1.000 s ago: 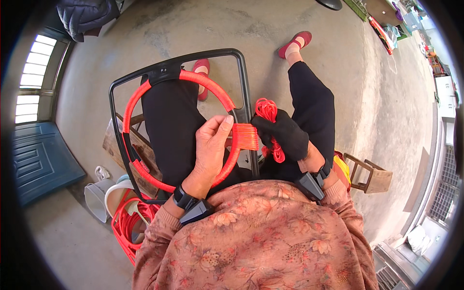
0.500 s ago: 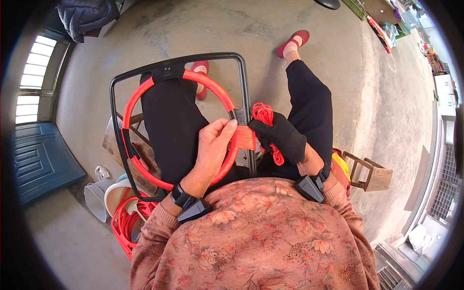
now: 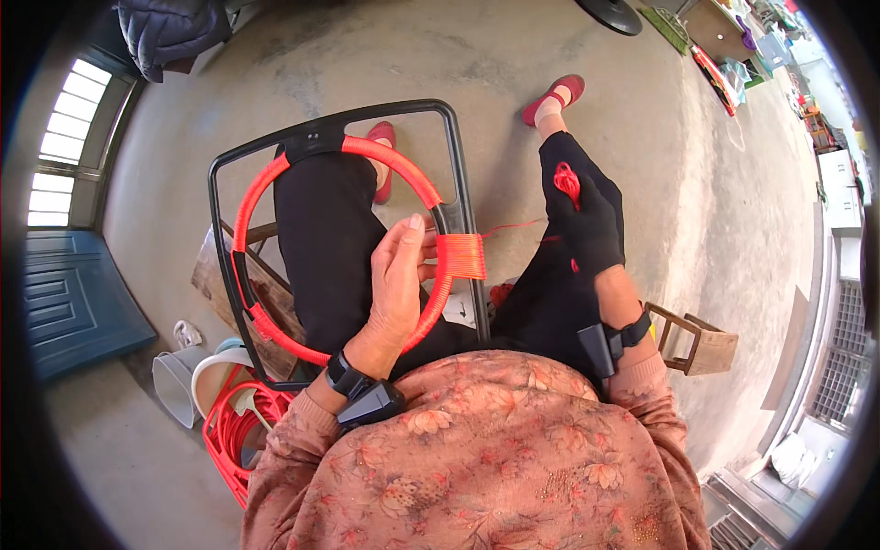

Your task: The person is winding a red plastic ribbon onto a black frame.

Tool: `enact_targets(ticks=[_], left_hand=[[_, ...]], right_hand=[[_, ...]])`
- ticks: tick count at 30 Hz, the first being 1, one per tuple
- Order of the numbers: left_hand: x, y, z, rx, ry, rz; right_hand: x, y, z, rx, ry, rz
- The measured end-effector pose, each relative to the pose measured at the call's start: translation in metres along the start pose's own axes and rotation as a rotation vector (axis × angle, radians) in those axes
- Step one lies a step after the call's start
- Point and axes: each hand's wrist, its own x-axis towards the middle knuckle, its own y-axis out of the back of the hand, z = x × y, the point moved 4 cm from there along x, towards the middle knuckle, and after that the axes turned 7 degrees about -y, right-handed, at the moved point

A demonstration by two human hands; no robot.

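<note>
the cord-wrapped ring point(image 3: 401, 165), set in a black rectangular frame point(image 3: 461, 174), lies over the lap; its wound band point(image 3: 463, 256), strands running nine to three o'clock, sits between eight and nine o'clock from the gloved right hand point(image 3: 591, 225), which is clamped on a red cord bundle point(image 3: 567, 181). the left hand point(image 3: 399, 275) is nearer, just inside the ring; whether its fingers grip the rim i cannot tell. at eight o'clock from it, a white bucket point(image 3: 203, 374) has red coils point(image 3: 227, 422) at its mouth, a grey bucket point(image 3: 174, 390) beside it.
</note>
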Motion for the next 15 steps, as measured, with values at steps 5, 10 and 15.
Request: enact_targets(ticks=[5,10,15], left_hand=[[-0.002,-0.007,0.014,-0.135,-0.137,0.007],[0.005,0.003,0.015,-0.057,-0.164,0.116],[0.003,0.006,0.014,0.184,-0.266,0.072]], right_hand=[[-0.062,-0.073,-0.101,-0.505,1.147,0.028],[-0.078,-0.086,-0.116,-0.780,1.456,-0.010],[-0.126,-0.025,-0.169,0.307,0.509,-0.898]])
